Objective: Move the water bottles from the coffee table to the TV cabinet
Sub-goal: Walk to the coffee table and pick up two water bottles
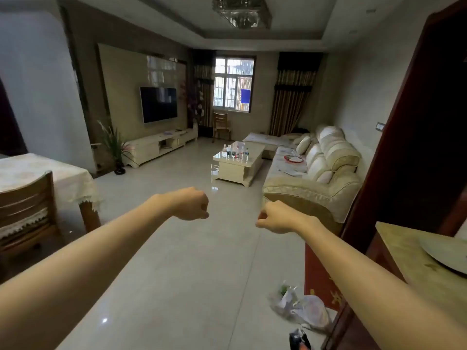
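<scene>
We held our left hand (193, 204) and right hand (271, 218) out as empty fists, grip closed on nothing. The water bottles (235, 151) stood far ahead on the coffee tabletop (249, 161); we judged it best to walk close before reaching, the TV cabinet (161, 145) beyond.

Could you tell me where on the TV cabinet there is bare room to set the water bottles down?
The TV cabinet top looks mostly bare: a long free stretch runs from its near end by the potted plant up to a small pale item under the TV. The coffee table is crowded where the water bottles cluster.
</scene>
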